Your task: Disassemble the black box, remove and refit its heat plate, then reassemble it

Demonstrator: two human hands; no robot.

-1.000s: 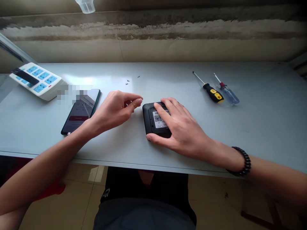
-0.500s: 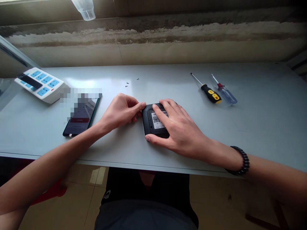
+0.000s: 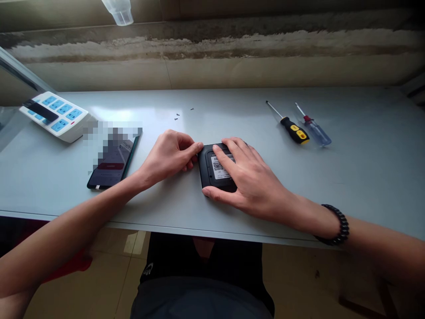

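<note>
A small black device with a white QR-code label lies flat on the pale grey table, near its front edge. My right hand rests on top of it, fingers stretched over the label and thumb against its near edge. My left hand is curled, with thumb and fingertips pinched at the device's far left corner. What the pinch holds, if anything, is too small to see.
A dark phone with a lit screen lies left of my left hand. A white power strip sits at the far left. Tiny screws lie behind the device. Two screwdrivers, black-yellow and clear-handled, lie to the right.
My left hand has moved right from beside the device and closed its pinch against the device's left corner. The right hand stays pressed on top.
</note>
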